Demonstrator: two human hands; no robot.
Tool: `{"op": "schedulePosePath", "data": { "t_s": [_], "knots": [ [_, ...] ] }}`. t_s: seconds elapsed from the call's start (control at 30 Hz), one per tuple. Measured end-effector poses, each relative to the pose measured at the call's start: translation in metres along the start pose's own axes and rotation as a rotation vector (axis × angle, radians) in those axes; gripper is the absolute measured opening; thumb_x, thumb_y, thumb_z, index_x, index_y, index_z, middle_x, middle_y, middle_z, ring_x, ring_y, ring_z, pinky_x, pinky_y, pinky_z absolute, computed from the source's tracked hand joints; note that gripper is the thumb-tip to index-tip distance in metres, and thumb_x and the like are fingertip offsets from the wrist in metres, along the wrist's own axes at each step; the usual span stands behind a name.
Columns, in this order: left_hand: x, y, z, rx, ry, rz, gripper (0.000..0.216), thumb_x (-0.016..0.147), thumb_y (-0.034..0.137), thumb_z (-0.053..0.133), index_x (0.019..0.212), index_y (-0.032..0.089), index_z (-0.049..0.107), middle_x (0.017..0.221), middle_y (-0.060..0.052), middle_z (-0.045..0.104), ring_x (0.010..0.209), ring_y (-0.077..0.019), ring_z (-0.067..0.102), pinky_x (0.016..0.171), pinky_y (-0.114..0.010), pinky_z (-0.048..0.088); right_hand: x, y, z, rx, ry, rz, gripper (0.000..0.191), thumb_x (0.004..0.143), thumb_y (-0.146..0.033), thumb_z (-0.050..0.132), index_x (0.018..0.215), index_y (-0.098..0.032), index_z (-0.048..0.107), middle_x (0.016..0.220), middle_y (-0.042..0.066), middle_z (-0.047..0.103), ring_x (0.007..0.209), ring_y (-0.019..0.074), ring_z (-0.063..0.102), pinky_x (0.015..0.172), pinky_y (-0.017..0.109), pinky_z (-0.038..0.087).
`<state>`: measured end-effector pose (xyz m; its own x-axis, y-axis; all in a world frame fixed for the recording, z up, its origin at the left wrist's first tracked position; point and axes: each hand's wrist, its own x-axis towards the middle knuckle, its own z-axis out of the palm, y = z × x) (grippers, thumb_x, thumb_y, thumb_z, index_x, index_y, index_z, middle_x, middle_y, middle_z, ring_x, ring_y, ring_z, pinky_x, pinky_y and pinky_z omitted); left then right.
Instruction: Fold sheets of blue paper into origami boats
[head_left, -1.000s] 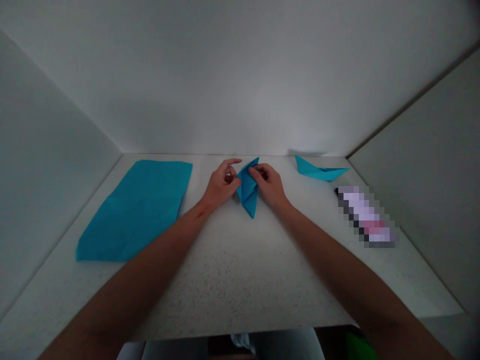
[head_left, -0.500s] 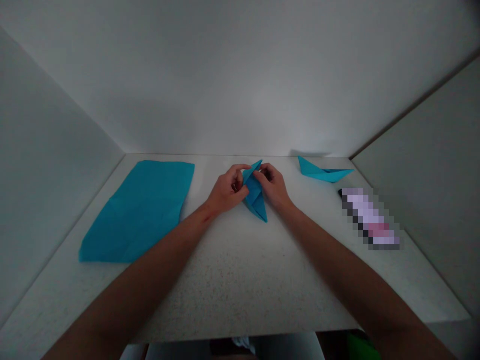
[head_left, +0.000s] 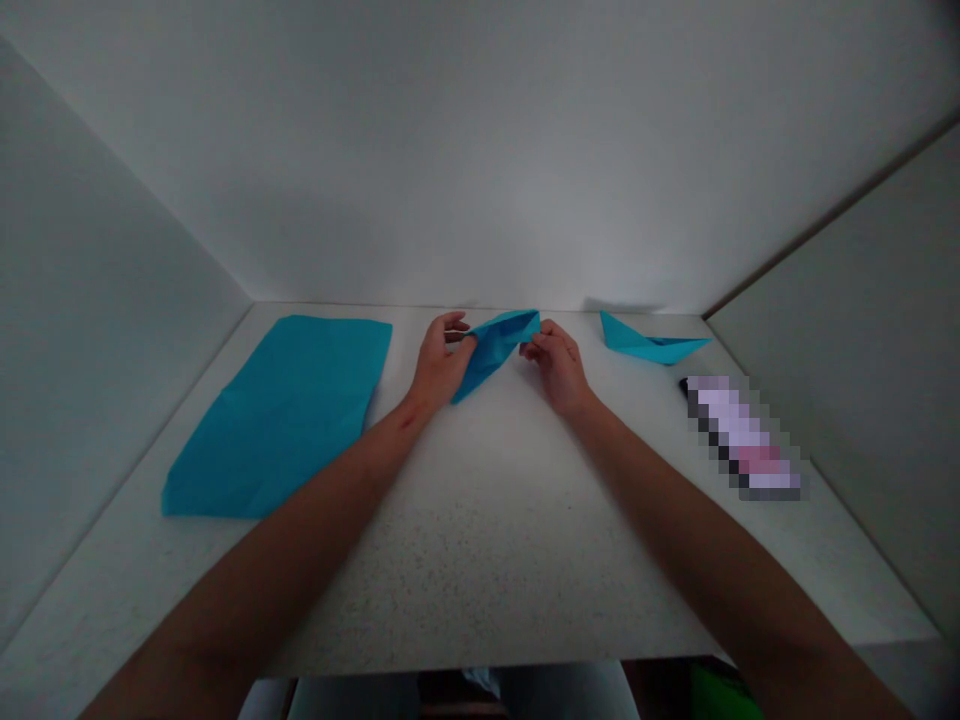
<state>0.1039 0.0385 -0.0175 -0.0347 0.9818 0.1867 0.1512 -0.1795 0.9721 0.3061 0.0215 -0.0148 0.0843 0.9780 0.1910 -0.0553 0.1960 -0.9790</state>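
Note:
A folded blue paper boat is held above the white tabletop, tilted with its right end up and its hollow side showing. My left hand grips its left side, thumb in front and fingers behind. At the right tip, my right hand has its fingers curled in a pinch on the paper's edge. A second blue paper boat rests by the back wall, to the right of my hands.
Several blue paper sheets or one large sheet lie flat on the left of the white table. A pixelated phone-like object lies at the right. White walls enclose the back and sides.
The held paper boat has turned from nearly upright to a slant and spread wider, its hollow now visible. My left hand has shifted left, and my right hand slightly right.

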Motion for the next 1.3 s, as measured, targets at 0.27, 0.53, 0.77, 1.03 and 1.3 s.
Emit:
{"op": "schedulePosePath", "data": {
  "t_s": [0.27, 0.53, 0.77, 1.03, 1.3],
  "knots": [
    [0.0, -0.002, -0.003, 0.048, -0.093, 0.092, 0.034, 0.099, 0.025, 0.071, 0.133, 0.021, 0.07, 0.133, -0.012, 0.081, 0.124, -0.0274, 0.075, 0.113, -0.046, 0.058, 0.002, -0.006, -0.008, 0.23, 0.01, 0.084, 0.046, 0.075, -0.053, 0.072, 0.075, -0.028, 0.034, 0.076, 0.001, 0.038, 0.083, 0.0249, 0.054, 0.078, 0.039, 0.056],
    [0.002, 0.001, -0.003, -0.103, -0.001, 0.039, 0.049, 0.101, 0.039, 0.066, 0.149, 0.028, 0.063, 0.139, -0.011, 0.075, 0.104, -0.0234, 0.079, 0.086, -0.037, 0.064, 0.003, -0.003, -0.005, 0.435, 0.087, 0.118, 0.044, 0.073, -0.046, 0.077, 0.073, -0.028, 0.038, 0.074, -0.002, 0.044, 0.083, 0.0212, 0.057, 0.07, 0.03, 0.058],
    [0.0, 0.002, -0.002, -0.165, 0.029, -0.055, 0.029, 0.102, 0.041, 0.055, 0.125, 0.026, 0.065, 0.107, -0.004, 0.075, 0.048, -0.01, 0.059, 0.046, -0.027, 0.044, 0.006, 0.006, -0.006, 0.414, 0.07, 0.158, 0.036, 0.084, -0.054, 0.077, 0.084, -0.029, 0.051, 0.08, -0.001, 0.067, 0.081, 0.0225, 0.074, 0.061, 0.03, 0.061],
    [0.004, 0.004, 0.0, -0.267, -0.003, -0.097, 0.032, 0.098, 0.045, 0.056, 0.123, 0.026, 0.062, 0.098, -0.003, 0.075, 0.057, -0.0133, 0.066, 0.049, -0.025, 0.044, 0.007, 0.008, -0.008, 0.418, 0.101, 0.144, 0.037, 0.083, -0.054, 0.08, 0.088, -0.03, 0.053, 0.081, -0.002, 0.07, 0.081, 0.0215, 0.077, 0.056, 0.028, 0.063],
    [0.004, 0.005, -0.001, -0.249, 0.001, -0.099, 0.036, 0.093, 0.034, 0.051, 0.125, 0.026, 0.065, 0.084, -0.002, 0.07, 0.062, -0.0168, 0.064, 0.052, -0.027, 0.046, 0.006, 0.007, -0.006, 0.397, 0.106, 0.143, 0.041, 0.078, -0.055, 0.082, 0.089, -0.03, 0.052, 0.082, -0.001, 0.069, 0.085, 0.023, 0.076, 0.055, 0.029, 0.062]
  ]
}}
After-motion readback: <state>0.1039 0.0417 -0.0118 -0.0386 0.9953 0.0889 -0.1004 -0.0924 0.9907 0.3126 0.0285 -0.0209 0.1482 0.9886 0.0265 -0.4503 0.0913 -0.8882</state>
